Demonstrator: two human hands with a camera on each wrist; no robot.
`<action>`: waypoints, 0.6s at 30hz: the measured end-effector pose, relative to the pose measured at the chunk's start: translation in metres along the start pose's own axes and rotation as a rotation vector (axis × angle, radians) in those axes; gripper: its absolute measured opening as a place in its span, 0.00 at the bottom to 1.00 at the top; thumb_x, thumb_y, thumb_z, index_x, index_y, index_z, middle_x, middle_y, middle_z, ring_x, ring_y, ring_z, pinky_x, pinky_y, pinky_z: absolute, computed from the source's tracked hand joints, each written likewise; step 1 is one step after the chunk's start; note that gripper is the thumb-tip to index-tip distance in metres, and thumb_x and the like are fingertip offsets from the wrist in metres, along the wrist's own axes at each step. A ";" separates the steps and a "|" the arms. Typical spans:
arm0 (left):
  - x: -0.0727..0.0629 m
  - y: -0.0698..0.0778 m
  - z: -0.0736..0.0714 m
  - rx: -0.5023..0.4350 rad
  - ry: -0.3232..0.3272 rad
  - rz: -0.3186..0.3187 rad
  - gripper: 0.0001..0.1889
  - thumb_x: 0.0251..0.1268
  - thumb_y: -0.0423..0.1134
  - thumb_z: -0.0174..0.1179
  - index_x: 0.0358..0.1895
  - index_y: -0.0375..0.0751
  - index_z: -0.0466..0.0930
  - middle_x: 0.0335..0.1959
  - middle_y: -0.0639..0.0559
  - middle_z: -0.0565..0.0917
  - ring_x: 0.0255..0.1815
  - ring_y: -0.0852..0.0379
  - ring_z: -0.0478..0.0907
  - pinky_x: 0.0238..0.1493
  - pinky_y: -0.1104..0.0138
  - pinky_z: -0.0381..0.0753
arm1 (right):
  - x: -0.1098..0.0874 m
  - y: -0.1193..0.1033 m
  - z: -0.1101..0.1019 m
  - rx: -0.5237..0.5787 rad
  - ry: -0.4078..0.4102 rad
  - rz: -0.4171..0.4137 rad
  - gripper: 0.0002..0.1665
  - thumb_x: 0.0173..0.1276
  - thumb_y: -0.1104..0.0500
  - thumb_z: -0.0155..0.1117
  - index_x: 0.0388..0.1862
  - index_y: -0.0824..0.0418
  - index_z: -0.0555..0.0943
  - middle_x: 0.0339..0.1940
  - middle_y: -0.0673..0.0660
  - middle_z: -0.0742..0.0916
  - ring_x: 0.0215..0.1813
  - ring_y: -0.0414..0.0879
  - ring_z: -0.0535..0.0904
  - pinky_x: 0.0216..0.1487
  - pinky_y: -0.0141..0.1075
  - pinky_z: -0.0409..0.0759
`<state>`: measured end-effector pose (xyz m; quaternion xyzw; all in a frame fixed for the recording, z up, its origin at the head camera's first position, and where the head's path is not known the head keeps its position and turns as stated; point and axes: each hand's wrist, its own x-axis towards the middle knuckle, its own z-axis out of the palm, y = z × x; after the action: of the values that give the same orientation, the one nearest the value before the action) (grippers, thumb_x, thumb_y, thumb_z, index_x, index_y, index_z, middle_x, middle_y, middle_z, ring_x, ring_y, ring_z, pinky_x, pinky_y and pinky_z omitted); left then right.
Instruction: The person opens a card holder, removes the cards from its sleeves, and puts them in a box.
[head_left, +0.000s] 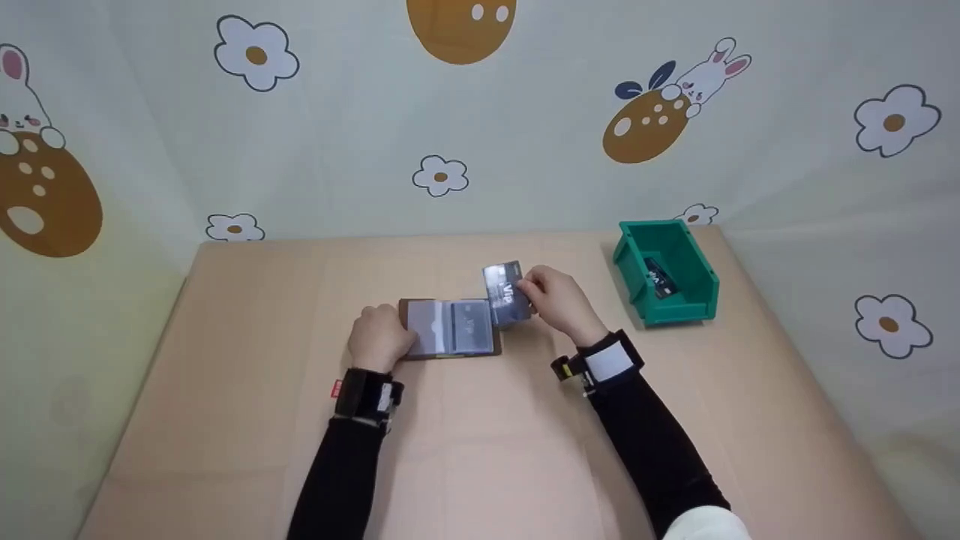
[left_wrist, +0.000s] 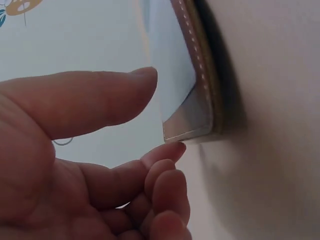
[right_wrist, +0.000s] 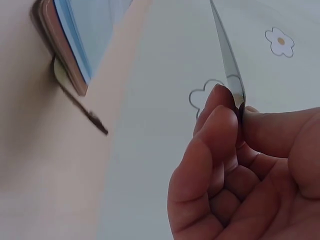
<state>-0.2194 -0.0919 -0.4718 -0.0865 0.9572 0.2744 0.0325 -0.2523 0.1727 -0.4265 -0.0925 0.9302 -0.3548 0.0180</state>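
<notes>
An open brown card holder (head_left: 495,341) with clear plastic sleeves lies at the middle of the table; a dark card shows in its right-hand sleeve. My left hand (head_left: 377,337) holds its left edge, the thumb over the inner page. In the left wrist view, the stitched corner of the card holder (left_wrist: 192,120) appears just past my thumb and curled fingers. My right hand (head_left: 559,296) pinches a dark grey card (head_left: 504,289) marked "Vip" between thumb and fingers, above the holder's right edge. The right wrist view shows this card (right_wrist: 229,60) edge-on.
To the right of my right hand stands a green plastic bin (head_left: 679,309), with another dark card (head_left: 660,277) inside. A light curtain (head_left: 337,150) printed with flowers and rabbits hangs behind the tan tabletop (head_left: 480,480).
</notes>
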 end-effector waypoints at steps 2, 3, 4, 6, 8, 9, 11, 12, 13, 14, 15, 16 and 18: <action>0.001 -0.002 0.001 0.001 -0.017 -0.012 0.09 0.49 0.32 0.65 0.31 0.28 0.81 0.31 0.38 0.80 0.30 0.45 0.77 0.32 0.54 0.78 | 0.000 0.005 -0.006 0.005 0.004 0.016 0.11 0.77 0.57 0.55 0.36 0.63 0.77 0.28 0.55 0.80 0.29 0.46 0.76 0.30 0.36 0.75; 0.002 -0.003 0.002 0.002 -0.023 -0.015 0.08 0.49 0.32 0.65 0.30 0.28 0.81 0.31 0.39 0.80 0.30 0.46 0.77 0.32 0.55 0.77 | 0.000 0.007 -0.009 0.008 0.008 0.027 0.11 0.77 0.57 0.55 0.37 0.64 0.77 0.28 0.56 0.80 0.30 0.47 0.76 0.30 0.36 0.75; 0.002 -0.004 0.003 0.001 -0.028 -0.016 0.07 0.49 0.32 0.65 0.29 0.29 0.81 0.30 0.39 0.81 0.29 0.46 0.77 0.31 0.55 0.77 | 0.000 0.010 -0.012 0.011 0.010 0.040 0.11 0.77 0.57 0.55 0.37 0.64 0.77 0.29 0.56 0.80 0.30 0.47 0.76 0.31 0.36 0.76; 0.003 -0.005 0.003 0.000 -0.034 -0.016 0.07 0.49 0.32 0.65 0.27 0.29 0.81 0.28 0.40 0.82 0.28 0.47 0.76 0.30 0.56 0.77 | 0.000 0.016 -0.020 0.019 0.016 0.061 0.11 0.78 0.57 0.54 0.39 0.64 0.76 0.30 0.57 0.80 0.31 0.47 0.76 0.31 0.36 0.76; 0.003 -0.006 0.004 -0.004 -0.038 -0.016 0.06 0.49 0.32 0.65 0.27 0.30 0.80 0.27 0.41 0.82 0.27 0.48 0.76 0.30 0.56 0.77 | 0.001 0.023 -0.027 0.030 0.021 0.077 0.11 0.78 0.58 0.53 0.40 0.65 0.76 0.31 0.58 0.80 0.31 0.48 0.75 0.32 0.36 0.76; 0.003 -0.007 0.003 -0.005 -0.040 -0.017 0.07 0.49 0.32 0.65 0.26 0.30 0.80 0.27 0.41 0.82 0.27 0.48 0.76 0.30 0.56 0.77 | 0.001 0.026 -0.032 0.036 0.024 0.088 0.11 0.79 0.58 0.52 0.41 0.66 0.76 0.32 0.59 0.80 0.32 0.48 0.75 0.32 0.36 0.76; 0.003 -0.007 0.003 -0.006 -0.046 -0.019 0.07 0.49 0.33 0.65 0.26 0.30 0.80 0.27 0.42 0.82 0.27 0.48 0.77 0.31 0.56 0.77 | 0.001 0.034 -0.040 0.045 0.027 0.116 0.12 0.79 0.58 0.51 0.43 0.66 0.75 0.33 0.59 0.80 0.33 0.49 0.75 0.34 0.36 0.77; 0.003 -0.007 0.003 -0.006 -0.048 -0.019 0.07 0.50 0.33 0.65 0.27 0.30 0.80 0.27 0.42 0.82 0.27 0.48 0.77 0.31 0.56 0.78 | 0.001 0.038 -0.044 0.050 0.027 0.134 0.12 0.80 0.57 0.50 0.44 0.66 0.75 0.34 0.60 0.79 0.34 0.50 0.75 0.34 0.37 0.77; 0.003 -0.007 0.003 -0.005 -0.050 -0.017 0.07 0.50 0.33 0.65 0.27 0.30 0.80 0.27 0.42 0.82 0.27 0.47 0.77 0.31 0.56 0.78 | 0.002 0.042 -0.049 0.057 0.028 0.154 0.13 0.80 0.57 0.49 0.45 0.67 0.75 0.35 0.60 0.79 0.35 0.50 0.75 0.35 0.37 0.77; 0.003 -0.007 0.003 -0.004 -0.051 -0.015 0.07 0.50 0.33 0.65 0.27 0.30 0.80 0.27 0.42 0.82 0.27 0.47 0.77 0.31 0.56 0.78 | 0.003 0.046 -0.053 0.059 0.031 0.175 0.13 0.80 0.57 0.49 0.47 0.67 0.74 0.37 0.61 0.79 0.36 0.51 0.75 0.36 0.37 0.77; 0.003 -0.007 0.003 -0.005 -0.052 -0.015 0.07 0.50 0.33 0.65 0.27 0.30 0.80 0.27 0.42 0.82 0.27 0.47 0.77 0.31 0.56 0.78 | 0.003 0.050 -0.057 0.069 0.033 0.199 0.14 0.80 0.57 0.48 0.48 0.67 0.74 0.38 0.61 0.79 0.37 0.51 0.74 0.37 0.37 0.77; 0.002 -0.007 0.003 -0.006 -0.053 -0.014 0.07 0.50 0.32 0.65 0.27 0.30 0.80 0.26 0.42 0.82 0.27 0.48 0.77 0.31 0.56 0.77 | 0.004 0.055 -0.061 0.082 0.034 0.223 0.14 0.81 0.57 0.47 0.50 0.67 0.73 0.40 0.61 0.78 0.39 0.51 0.74 0.38 0.37 0.77; 0.002 -0.007 0.003 -0.008 -0.051 -0.006 0.06 0.50 0.32 0.65 0.26 0.30 0.80 0.26 0.42 0.81 0.26 0.48 0.77 0.30 0.57 0.77 | 0.005 0.064 -0.069 0.094 0.044 0.271 0.16 0.81 0.56 0.46 0.53 0.68 0.72 0.44 0.62 0.78 0.41 0.52 0.74 0.40 0.38 0.76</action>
<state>-0.2203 -0.0968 -0.4784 -0.0824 0.9547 0.2801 0.0572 -0.2739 0.2636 -0.4175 0.0426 0.9166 -0.3943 0.0497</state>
